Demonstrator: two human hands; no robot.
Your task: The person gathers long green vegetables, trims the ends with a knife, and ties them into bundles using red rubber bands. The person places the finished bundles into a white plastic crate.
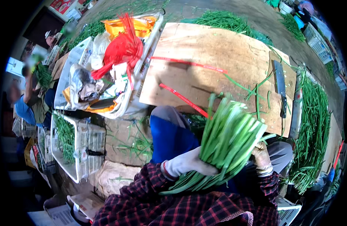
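A thick bundle of long green stalks (226,141) lies across my lap, cut ends pointing up and right. My left hand (192,162), in a white glove, grips the bundle from the left near its middle. My right hand (262,156), in a worn glove, holds the bundle's right side near the cut ends. Just beyond the bundle, a wooden board (215,56) carries two red ties (184,100) and a cleaver (281,86) at its right edge. My sleeves are red and black plaid.
A white crate (149,45) left of the board holds red ties (122,47), bags and wrappers. Another white crate (81,150) with green stalks stands lower left. Heaps of green stalks (313,128) lie to the right and behind the board. A person (28,101) works at far left.
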